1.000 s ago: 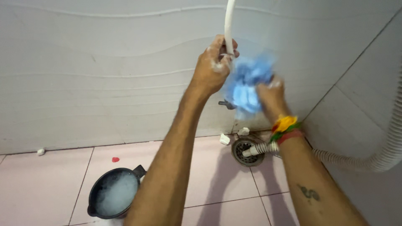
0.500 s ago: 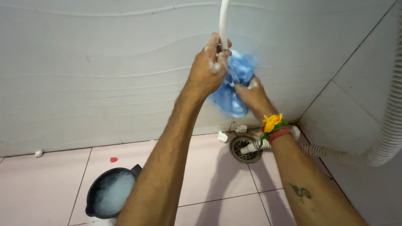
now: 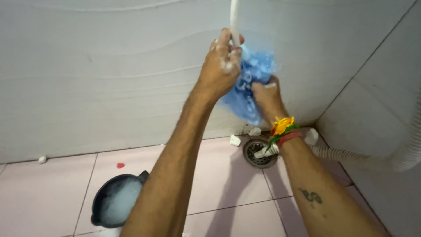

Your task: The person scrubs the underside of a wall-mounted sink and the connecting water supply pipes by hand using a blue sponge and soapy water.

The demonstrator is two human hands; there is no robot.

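Left hand [image 3: 221,66] clenched round the thin white pipe [image 3: 235,19] against the wall, right hand [image 3: 264,94] just beside it bunching a soapy blue mesh scrubber [image 3: 245,87] on that pipe: soft, light, probably slippery, best gripped wadded

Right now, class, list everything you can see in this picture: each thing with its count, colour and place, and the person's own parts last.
pipe: one, white, upright against the wall at top centre
scrubber: one, blue, soft and crumpled, pressed to the pipe
pan: one, black, on the pink floor lower left, full of foam
floor drain: one, metal, round, by the wall corner
corrugated hose: one, white, from the right wall to the drain
wrist threads: yellow, green, red, on the right wrist
left hand: soapy, gripping the pipe
right hand: holding the scrubber
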